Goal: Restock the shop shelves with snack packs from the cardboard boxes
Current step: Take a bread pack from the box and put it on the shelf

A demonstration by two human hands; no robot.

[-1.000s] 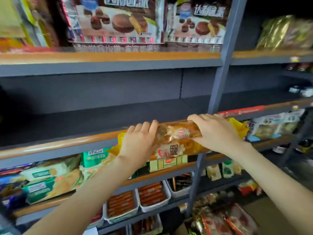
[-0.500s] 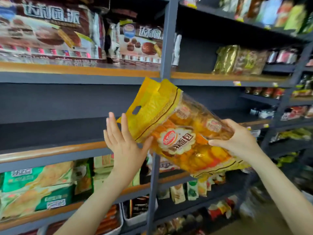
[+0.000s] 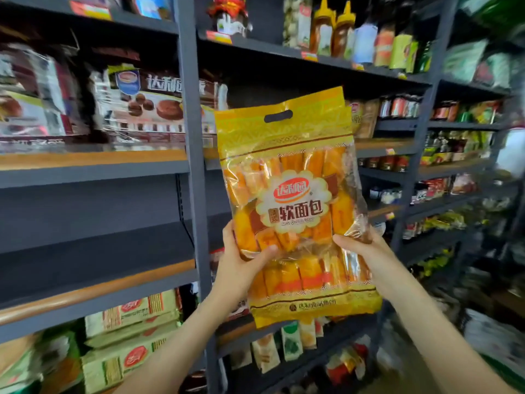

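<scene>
The person holds one snack pack [image 3: 295,200] upright in front of the shelving, label toward the camera. The left hand [image 3: 241,263] grips its lower left edge, thumb pressed across the front film; the right hand [image 3: 366,251] grips the lower right edge, fingers wrapped behind. Both grips are closed on the pack, roughly at one height, with most of the bag rising above them and a short band hanging below.

The step in hand looks like carrying or checking a pack before shelving it. To the left of the grips and about level with them lies a bare grey shelf [image 3: 93,251] with a wooden front lip; that is the likely spot. Placing it there would call for swinging the pack left past the grey upright post [image 3: 193,194] and setting it down on its bottom seam.

The pack is a flat, rectangular bag of glossy crinkled film, yellow at top and bottom, clear in the middle over individually wrapped orange bread sticks. A die-cut handle slot [image 3: 278,116] sits near the top. It should flex and rustle, not hold stiff.
</scene>
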